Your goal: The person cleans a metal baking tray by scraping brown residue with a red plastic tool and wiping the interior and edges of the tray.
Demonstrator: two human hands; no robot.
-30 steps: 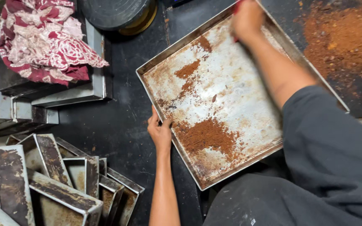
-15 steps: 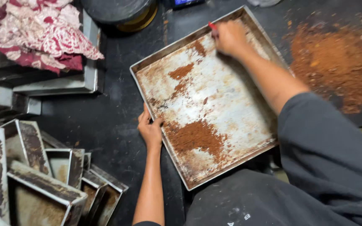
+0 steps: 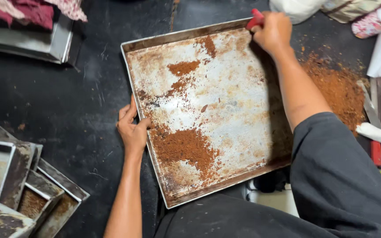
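Observation:
A large square metal baking tray (image 3: 239,110), stained and rusty, lies tilted on a black table. Brown crumbs (image 3: 184,147) are heaped near its left front part, with smaller patches higher up. My left hand (image 3: 132,128) grips the tray's left rim, thumb over the edge. My right hand (image 3: 272,31) is at the tray's far right corner, closed around a small red tool (image 3: 255,18) whose working end is hidden.
A pile of brown crumbs (image 3: 338,90) lies on the table right of the tray. Several dirty loaf tins (image 3: 18,189) are stacked at the lower left. A metal tray with red patterned cloth (image 3: 31,26) sits upper left. Bags and packets lie along the right edge.
The view has shifted, so the tray now sits lower and more central. My right hand stays at the tray's far corner with the red tool. My left hand keeps its hold on the rim.

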